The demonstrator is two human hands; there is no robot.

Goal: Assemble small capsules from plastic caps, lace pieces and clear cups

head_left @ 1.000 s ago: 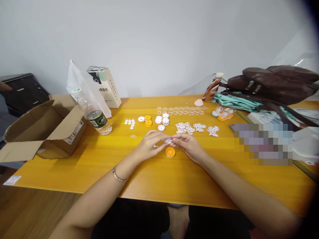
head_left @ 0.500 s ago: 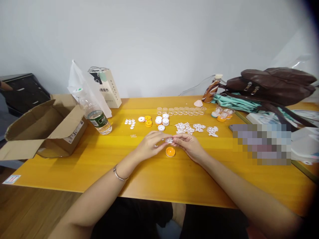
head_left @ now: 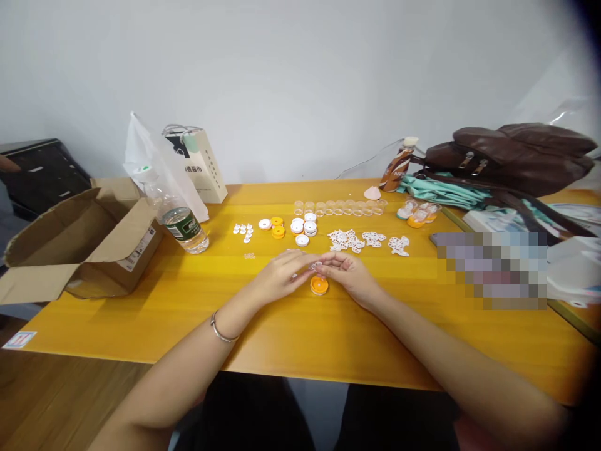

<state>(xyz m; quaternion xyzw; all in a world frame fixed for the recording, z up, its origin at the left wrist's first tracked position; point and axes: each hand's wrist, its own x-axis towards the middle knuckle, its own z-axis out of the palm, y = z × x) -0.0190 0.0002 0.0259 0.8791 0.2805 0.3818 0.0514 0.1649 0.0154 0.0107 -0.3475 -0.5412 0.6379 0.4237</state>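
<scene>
White openwork plastic piece (head_left: 315, 266), small and partly hidden by fingers, is pinched between the fingertips of both hands, left (head_left: 284, 274) and right (head_left: 352, 275); it sits just above a round orange plastic dish (head_left: 319, 285) with a pale rim, open side up on the yellow wooden worktop (head_left: 328, 344); the step in hand looks like fine two-handed handling of that piece, and the next move would likely call for steady fingertips and light pressure; beyond the hands lie white plastic lattice pieces (head_left: 345, 240) in loose groups; behind them stands a row of clear round plastic cups (head_left: 330, 207), contents too small to tell; farther left, a clear plastic bottle with a green label (head_left: 183, 225) holds some clear liquid, beside an open brown cardboard box (head_left: 113, 250) whose bottom is hidden.
</scene>
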